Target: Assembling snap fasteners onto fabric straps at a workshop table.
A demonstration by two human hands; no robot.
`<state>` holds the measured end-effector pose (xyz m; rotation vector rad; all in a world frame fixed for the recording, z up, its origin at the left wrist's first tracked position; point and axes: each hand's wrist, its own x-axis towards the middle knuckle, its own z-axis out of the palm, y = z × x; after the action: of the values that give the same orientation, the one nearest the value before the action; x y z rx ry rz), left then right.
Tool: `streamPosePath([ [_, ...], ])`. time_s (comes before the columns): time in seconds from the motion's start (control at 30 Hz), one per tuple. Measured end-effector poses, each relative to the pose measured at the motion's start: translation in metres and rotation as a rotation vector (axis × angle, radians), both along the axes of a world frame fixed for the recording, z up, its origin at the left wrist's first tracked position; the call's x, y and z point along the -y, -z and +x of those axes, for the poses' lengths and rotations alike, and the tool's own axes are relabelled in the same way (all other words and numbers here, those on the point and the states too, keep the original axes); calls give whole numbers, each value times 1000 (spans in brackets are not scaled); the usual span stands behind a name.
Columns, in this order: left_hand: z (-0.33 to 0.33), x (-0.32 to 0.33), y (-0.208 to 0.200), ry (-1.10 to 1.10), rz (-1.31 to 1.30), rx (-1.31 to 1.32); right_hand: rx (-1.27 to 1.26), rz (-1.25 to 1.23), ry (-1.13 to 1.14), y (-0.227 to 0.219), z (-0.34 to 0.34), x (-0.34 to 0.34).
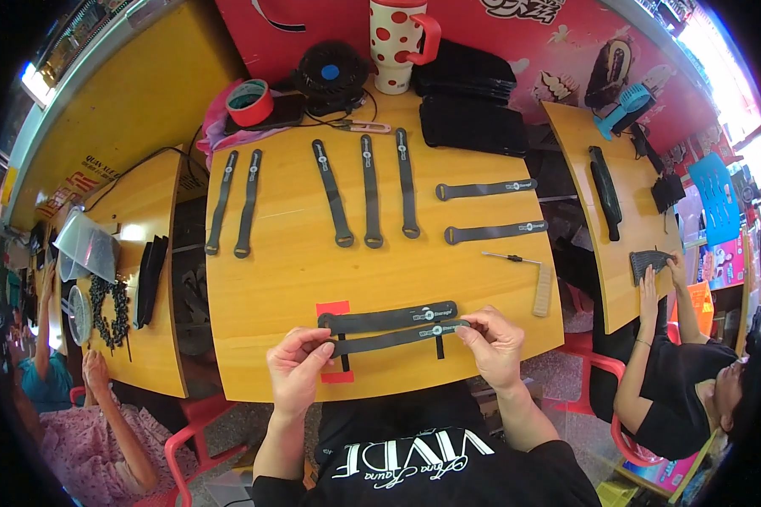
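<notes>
A dark grey storage strap [389, 339] is stretched level between my two hands near the table's front edge. My left hand [298, 362] pinches its left end between thumb and fingers. The printed right end sits in the pinch of my right hand [492, 342]. Just beyond it, a second dark strap [368, 321] lies flat, close alongside. Under the straps, a narrow black strip [440, 347] shows near my right hand, and another black strip [344, 362] near my left. Red tape [333, 308] is stuck to the table beside that left strip.
Several similar straps [370, 194] lie spread over the wooden table [287, 279]. A wooden-handled tool [542, 291] rests at the right. At the back stand a red tape roll [249, 103], a fan [330, 72], a spotted tumbler [395, 46] and black stacks [469, 122]. People sit at both side tables.
</notes>
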<state>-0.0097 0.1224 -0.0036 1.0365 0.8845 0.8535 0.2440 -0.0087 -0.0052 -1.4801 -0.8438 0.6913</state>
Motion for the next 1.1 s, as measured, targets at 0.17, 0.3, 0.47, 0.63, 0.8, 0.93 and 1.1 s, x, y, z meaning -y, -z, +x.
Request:
streamPosePath([
  [0.17, 0, -1, -1, -4, 11, -15, 20, -51, -12, 3, 0, -5],
  [0.3, 1, 1, -1, -86, 24, -89, 53, -70, 15, 6, 1, -6],
  [0.47, 3, 0, 5, -121, -31, -110, 10, -72, 100, 14, -4, -9],
  [0.63, 1, 0, 11, -130, -17, -113, 125, -95, 106, 14, -5, -9],
  [0.8, 2, 0, 14, -140, 4, -97, 156, -95, 114, 14, -4, -11],
  [0.93, 5, 0, 12, -154, -9, -97, 173, -119, 135, 18, -7, -10],
  [1.1, 5, 2, 14, -167, 17, -129, 180, -124, 136, 22, -6, -8],
])
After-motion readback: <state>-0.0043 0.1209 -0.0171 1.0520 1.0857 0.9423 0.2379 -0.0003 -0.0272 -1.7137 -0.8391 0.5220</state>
